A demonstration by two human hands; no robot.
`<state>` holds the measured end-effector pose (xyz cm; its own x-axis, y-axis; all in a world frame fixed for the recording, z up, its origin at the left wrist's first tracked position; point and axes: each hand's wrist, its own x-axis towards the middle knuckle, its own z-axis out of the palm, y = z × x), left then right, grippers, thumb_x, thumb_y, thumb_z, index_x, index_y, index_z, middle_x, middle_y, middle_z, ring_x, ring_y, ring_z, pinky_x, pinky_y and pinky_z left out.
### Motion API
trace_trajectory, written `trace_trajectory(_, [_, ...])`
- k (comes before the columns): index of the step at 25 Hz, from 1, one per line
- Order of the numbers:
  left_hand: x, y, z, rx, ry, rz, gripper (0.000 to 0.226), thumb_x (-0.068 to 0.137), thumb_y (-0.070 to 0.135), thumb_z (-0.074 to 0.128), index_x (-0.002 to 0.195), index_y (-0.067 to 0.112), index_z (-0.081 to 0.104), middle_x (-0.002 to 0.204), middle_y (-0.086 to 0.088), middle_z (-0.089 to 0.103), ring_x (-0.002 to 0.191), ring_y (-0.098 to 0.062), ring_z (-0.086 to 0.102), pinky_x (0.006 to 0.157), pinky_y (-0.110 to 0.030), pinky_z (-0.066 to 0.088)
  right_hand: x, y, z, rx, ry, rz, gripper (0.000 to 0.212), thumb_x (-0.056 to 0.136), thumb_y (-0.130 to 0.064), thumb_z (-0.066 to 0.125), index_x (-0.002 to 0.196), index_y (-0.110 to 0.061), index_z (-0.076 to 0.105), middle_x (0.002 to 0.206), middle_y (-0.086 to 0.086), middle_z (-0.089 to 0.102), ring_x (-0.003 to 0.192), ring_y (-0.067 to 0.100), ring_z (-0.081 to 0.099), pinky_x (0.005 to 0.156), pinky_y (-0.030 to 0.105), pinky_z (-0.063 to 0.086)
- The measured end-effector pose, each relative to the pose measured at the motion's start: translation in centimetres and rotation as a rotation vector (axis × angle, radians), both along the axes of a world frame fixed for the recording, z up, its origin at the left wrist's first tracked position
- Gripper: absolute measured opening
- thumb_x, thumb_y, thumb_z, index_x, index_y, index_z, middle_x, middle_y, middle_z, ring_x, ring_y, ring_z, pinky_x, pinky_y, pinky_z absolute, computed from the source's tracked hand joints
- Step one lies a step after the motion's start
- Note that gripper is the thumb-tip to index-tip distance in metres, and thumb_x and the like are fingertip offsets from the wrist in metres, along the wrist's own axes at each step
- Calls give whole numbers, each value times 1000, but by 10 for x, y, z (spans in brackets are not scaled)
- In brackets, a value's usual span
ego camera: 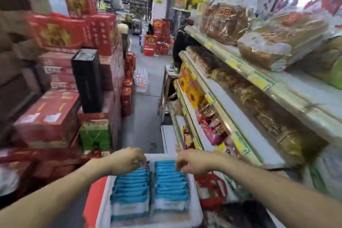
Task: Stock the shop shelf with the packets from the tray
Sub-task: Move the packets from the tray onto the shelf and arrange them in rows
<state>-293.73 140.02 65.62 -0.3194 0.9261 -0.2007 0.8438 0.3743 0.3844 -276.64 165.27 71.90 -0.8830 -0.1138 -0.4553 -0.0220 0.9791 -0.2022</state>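
A white tray point(105, 200) sits low in front of me, filled with two rows of blue-and-white packets point(170, 185). My left hand point(127, 161) reaches over the far end of the left row, its fingers curled down onto the top of a packet there. Over the far end of the right row my right hand point(194, 162) does the same, fingertips curled onto a packet. The shop shelf point(246, 135) rises on the right in several tiers, with a bare white stretch on the lower tier near my right hand. The picture is blurred, so the exact grip is unclear.
Stacked red gift boxes point(61, 31), a black box point(87, 79) and a green box point(95, 135) wall in the left side. Bagged snacks point(277, 42) fill the upper shelf tiers. A narrow grey aisle floor point(146, 116) runs ahead. A red bag point(211, 189) lies right of the tray.
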Motion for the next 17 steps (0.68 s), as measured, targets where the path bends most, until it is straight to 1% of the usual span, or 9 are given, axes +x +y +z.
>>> trace_trajectory(2, [22, -25, -44, -82, -69, -18, 27, 88, 22, 56, 105, 33, 74, 114, 12, 62, 107, -9, 61, 98, -35, 49, 21, -15, -49, -24, -106, 19, 30, 94, -17, 59, 121, -21, 73, 120, 3, 66, 109, 19, 60, 97, 35, 49])
trace_trajectory(3, [32, -34, -60, -102, -98, -36, 28, 88, 20, 56, 105, 32, 73, 118, 11, 61, 110, -9, 60, 100, -35, 48, 29, -19, -70, -31, -122, 26, 31, 93, -19, 59, 121, -23, 72, 120, 1, 63, 109, 18, 58, 98, 36, 49])
trace_trajectory(5, [46, -47, -79, -129, -110, -80, 34, 83, 16, 54, 107, 31, 73, 125, 7, 58, 117, -12, 57, 102, -35, 47, 43, -25, -95, -38, -81, -23, 32, 92, -25, 61, 122, -28, 70, 121, -4, 55, 112, 16, 54, 99, 39, 48])
trace_trajectory(6, [50, -51, -84, -135, -87, -92, 38, 81, 13, 53, 107, 31, 73, 126, 6, 56, 119, -13, 56, 102, -35, 47, 48, -27, -102, -44, -45, -55, 31, 93, -26, 61, 123, -29, 70, 121, -5, 53, 113, 14, 52, 98, 37, 47])
trace_trajectory(8, [52, -55, -86, -128, -8, -100, 43, 79, 10, 52, 109, 31, 74, 126, 4, 54, 117, -18, 55, 99, -37, 48, 53, -32, -110, -44, 16, -67, 29, 96, -27, 59, 123, -30, 70, 121, -6, 53, 114, 13, 50, 89, 29, 41])
trace_trajectory(10, [57, -55, -82, -149, 30, -114, 44, 79, 9, 53, 112, 31, 74, 125, 3, 55, 116, -21, 55, 96, -37, 49, 56, -36, -116, -37, 15, -18, 28, 97, -27, 58, 122, -31, 71, 121, -5, 55, 113, 12, 51, 81, 25, 33])
trace_trajectory(12, [65, -55, -80, -183, 17, -157, 42, 82, 10, 55, 113, 29, 74, 128, 3, 57, 116, -21, 57, 93, -35, 50, 58, -41, -120, -46, -25, -3, 28, 97, -26, 57, 120, -28, 73, 120, -3, 58, 111, 15, 54, 83, 26, 38])
trace_trajectory(14, [71, -55, -80, -234, -2, -199, 39, 86, 13, 55, 117, 31, 72, 130, 5, 59, 115, -21, 59, 92, -34, 50, 59, -45, -123, -36, -76, -4, 30, 96, -25, 54, 121, -25, 70, 119, 0, 59, 110, 20, 57, 89, 33, 46])
trace_trajectory(17, [77, -55, -82, -251, 16, -221, 42, 93, 11, 54, 124, 35, 66, 131, 5, 63, 116, -20, 59, 98, -36, 49, 61, -53, -127, 24, -93, 30, 30, 98, -24, 50, 122, -27, 67, 115, 1, 57, 107, 25, 58, 86, 38, 49])
